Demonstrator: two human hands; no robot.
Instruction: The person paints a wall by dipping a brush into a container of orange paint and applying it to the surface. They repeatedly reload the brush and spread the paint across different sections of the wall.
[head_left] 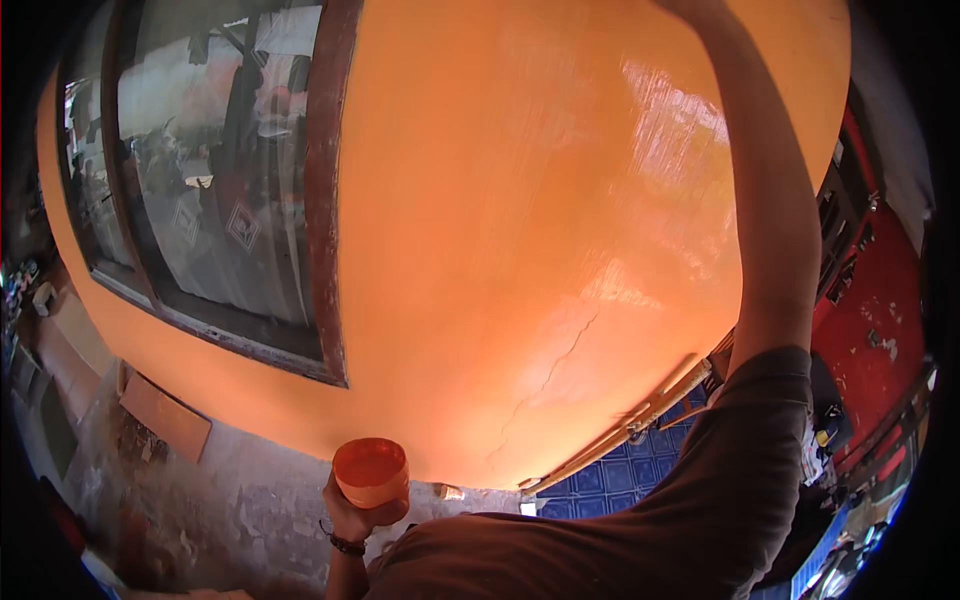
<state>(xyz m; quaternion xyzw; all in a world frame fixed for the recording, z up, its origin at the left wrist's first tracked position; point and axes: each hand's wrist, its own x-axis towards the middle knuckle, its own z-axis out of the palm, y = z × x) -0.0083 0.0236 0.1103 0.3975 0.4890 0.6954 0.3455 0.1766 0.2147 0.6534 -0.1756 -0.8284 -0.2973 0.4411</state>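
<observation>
The left hand [352, 516] grips an orange cup [370, 474], lower left of centre. The right hand [690, 6] is mostly cut off up top, grip unclear; its arm [775, 210] hides some orange wall [480, 220] beside the window [215, 170].

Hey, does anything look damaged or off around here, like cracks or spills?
Yes: a jagged crack runs down the lower part of the orange wall, breaking its painted face. The red surface at far right has pale patches, like worn paint. The grey floor is blotchy, though I can't tell whether anything spilled.
</observation>
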